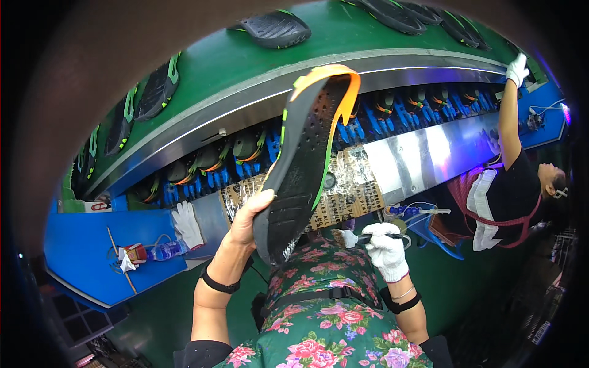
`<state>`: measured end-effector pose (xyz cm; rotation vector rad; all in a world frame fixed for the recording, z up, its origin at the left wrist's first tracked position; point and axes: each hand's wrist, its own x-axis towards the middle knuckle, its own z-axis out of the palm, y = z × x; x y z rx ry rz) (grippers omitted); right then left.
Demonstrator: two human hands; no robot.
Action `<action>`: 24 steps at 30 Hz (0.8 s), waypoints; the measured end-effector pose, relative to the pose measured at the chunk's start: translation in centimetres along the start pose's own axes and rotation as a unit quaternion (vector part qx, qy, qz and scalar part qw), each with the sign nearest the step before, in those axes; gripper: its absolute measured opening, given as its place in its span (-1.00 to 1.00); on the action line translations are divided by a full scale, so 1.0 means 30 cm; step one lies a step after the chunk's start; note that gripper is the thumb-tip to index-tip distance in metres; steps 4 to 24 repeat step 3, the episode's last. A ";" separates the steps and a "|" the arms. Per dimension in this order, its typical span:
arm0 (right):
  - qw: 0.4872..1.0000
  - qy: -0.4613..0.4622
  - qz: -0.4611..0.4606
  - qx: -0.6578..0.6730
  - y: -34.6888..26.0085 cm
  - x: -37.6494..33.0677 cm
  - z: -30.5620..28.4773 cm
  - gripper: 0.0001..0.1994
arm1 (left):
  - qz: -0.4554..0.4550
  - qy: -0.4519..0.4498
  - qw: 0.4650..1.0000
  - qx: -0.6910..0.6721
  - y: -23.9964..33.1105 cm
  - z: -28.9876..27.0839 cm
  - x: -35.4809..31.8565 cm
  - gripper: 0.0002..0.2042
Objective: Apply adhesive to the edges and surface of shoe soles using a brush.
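My bare left hand [246,222] grips a black shoe sole [300,159] near one end, thumb on its face. The sole stands tilted up, with an orange rim round its far end and green along its sides. Pale wet-looking marks show on the surface near its lower end. To the right and lower, my right hand [386,248], in a white knitted glove, is closed round the dark handle of a small brush [348,238]. The brush's pale bristles point left, towards the sole but apart from it.
Beyond runs a green belt [202,67] with several soles. Under its metal edge, blue holders [374,122] carry shoes. Cardboard [353,184] covers part of the metal ledge. A white glove [187,224] and bottle [167,249] lie left. At right, a co-worker's gloved hand [517,69] reaches to the belt.
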<state>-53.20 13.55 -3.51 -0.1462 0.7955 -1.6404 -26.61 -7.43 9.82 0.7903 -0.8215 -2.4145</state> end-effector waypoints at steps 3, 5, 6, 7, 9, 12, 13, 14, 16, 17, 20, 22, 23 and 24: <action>0.999 -0.032 -0.002 0.007 0.020 0.017 -0.007 -0.85 | 0.099 -0.316 0.932 -0.144 -0.059 -0.128 0.085 -0.06; 0.999 -0.032 -0.002 0.007 0.020 0.017 -0.007 -0.85 | 0.099 -0.316 0.932 -0.144 -0.059 -0.128 0.085 -0.06; 0.999 -0.032 -0.002 0.007 0.020 0.017 -0.007 -0.85 | 0.099 -0.316 0.932 -0.144 -0.059 -0.128 0.085 -0.06; 0.999 -0.032 -0.002 0.007 0.020 0.017 -0.007 -0.85 | 0.099 -0.316 0.932 -0.144 -0.059 -0.128 0.085 -0.06; 0.999 -0.032 -0.002 0.007 0.020 0.017 -0.007 -0.85 | 0.099 -0.316 0.932 -0.144 -0.059 -0.128 0.085 -0.06; 0.999 -0.032 -0.002 0.007 0.020 0.017 -0.007 -0.85 | 0.099 -0.316 0.932 -0.144 -0.059 -0.128 0.085 -0.06; 0.999 -0.032 -0.002 0.007 0.020 0.017 -0.007 -0.85 | 0.099 -0.316 0.932 -0.144 -0.059 -0.128 0.085 -0.06; 0.999 -0.032 -0.002 0.007 0.020 0.017 -0.007 -0.85 | 0.099 -0.316 0.932 -0.144 -0.059 -0.128 0.085 -0.06; 0.999 -0.032 -0.002 0.007 0.020 0.017 -0.007 -0.85 | 0.099 -0.316 0.932 -0.144 -0.059 -0.128 0.085 -0.06; 0.999 -0.032 -0.002 0.007 0.020 0.017 -0.007 -0.85 | 0.099 -0.316 0.932 -0.144 -0.059 -0.128 0.085 -0.06; 0.999 -0.032 -0.002 0.007 0.020 0.017 -0.007 -0.85 | 0.099 -0.316 0.932 -0.144 -0.059 -0.128 0.085 -0.06; 0.999 -0.032 -0.002 0.007 0.020 0.017 -0.007 -0.85 | 0.099 -0.316 0.932 -0.144 -0.059 -0.128 0.085 -0.06; 0.999 -0.032 -0.002 0.007 0.020 0.017 -0.007 -0.85 | 0.099 -0.316 0.932 -0.144 -0.059 -0.128 0.085 -0.06; 0.999 -0.032 -0.002 0.007 0.020 0.017 -0.007 -0.85 | 0.099 -0.316 0.932 -0.144 -0.059 -0.128 0.085 -0.06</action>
